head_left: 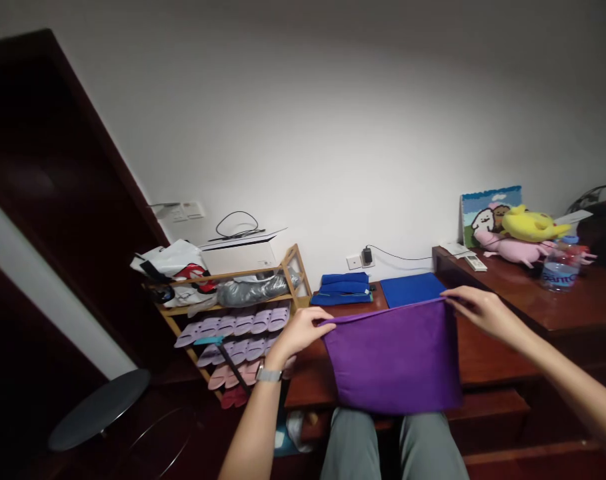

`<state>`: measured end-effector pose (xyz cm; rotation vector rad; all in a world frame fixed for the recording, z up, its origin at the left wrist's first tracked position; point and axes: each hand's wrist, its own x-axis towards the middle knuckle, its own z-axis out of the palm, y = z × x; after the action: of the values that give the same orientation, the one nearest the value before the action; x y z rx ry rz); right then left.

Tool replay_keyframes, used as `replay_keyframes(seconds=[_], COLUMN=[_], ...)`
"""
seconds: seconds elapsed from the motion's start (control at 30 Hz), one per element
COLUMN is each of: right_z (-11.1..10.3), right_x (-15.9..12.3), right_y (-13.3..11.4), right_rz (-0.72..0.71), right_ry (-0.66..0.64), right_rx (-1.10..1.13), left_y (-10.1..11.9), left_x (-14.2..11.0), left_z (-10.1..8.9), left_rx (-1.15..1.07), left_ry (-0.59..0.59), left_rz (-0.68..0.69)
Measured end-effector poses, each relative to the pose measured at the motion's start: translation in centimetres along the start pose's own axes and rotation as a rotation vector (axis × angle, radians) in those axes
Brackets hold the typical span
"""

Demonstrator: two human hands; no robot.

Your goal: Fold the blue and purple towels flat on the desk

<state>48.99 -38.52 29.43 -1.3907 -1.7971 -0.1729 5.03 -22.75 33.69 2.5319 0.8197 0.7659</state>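
A purple cloth [395, 360] hangs spread out in front of me, its top edge stretched between both hands and its lower edge just above my knees. My left hand [307, 330] pinches the top left corner between thumb and fingers. At the top right corner, my right hand [475, 308] is closed in a similar pinch. Behind the cloth, a folded blue cloth [343, 288] lies on the wooden table [493, 357], with a flat blue piece [413, 288] to its right, partly covered by the purple cloth.
A wooden rack [223, 272] with several rows of slippers [233, 325] stands at left, a white box [243, 255] on top. Plush toys [533, 223], a bottle [560, 270] and a remote control [475, 263] sit on the raised surface at right. A round stool [100, 410] is lower left.
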Motion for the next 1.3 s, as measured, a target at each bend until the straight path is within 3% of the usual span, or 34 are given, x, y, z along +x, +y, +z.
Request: replay_keyframes(seconds=[0.13,0.3,0.53,0.63,0.7,0.83,1.0,1.13,1.2,1.3], right_z=[-3.0,-2.7,-2.2,-2.4,-1.9,1.6,9.9,16.3,18.3,19.8], right_x=[2.5,6.5,15.1,17.6,18.0,15.3,6.7,-2.1,-5.8,-9.3], right_y=[2.9,10.5,21.1,23.9,25.7,29.4,34.0,36.8,37.7,37.4], right_rz=[0.108,0.204,0.313,0.331,0.337,0.394,0.613,0.764,0.774,0.720], right_ry=[-0.003,0.001,0.141,0.254,0.305,0.289,0.139,0.000,-0.004,0.043], right_rx=[-0.039,-0.114,-0.208,-0.239,-0.248,-0.251,-0.271,-0.279,-0.292,-0.330], left_y=[0.3,-2.0,-4.3,-4.8,-5.5,-8.2,-11.9,-13.0,-13.1,-13.3], left_x=[6.5,16.1,30.1,33.9,35.2,34.4,29.0,23.6,21.0,17.3], left_z=[0.5,4.3,8.1,9.0,10.1,15.2,26.4,34.9,37.8,39.9], left_rx=[-0.039,-0.028,0.138,0.178,0.199,0.255,0.312,0.310,0.293,0.246], left_ry=[-0.108,-0.202,0.034,0.114,0.151,0.146,0.002,-0.107,-0.115,-0.094], left_rz=[-0.012,-0.002,0.123,0.177,0.197,0.183,0.111,0.026,-0.025,-0.073])
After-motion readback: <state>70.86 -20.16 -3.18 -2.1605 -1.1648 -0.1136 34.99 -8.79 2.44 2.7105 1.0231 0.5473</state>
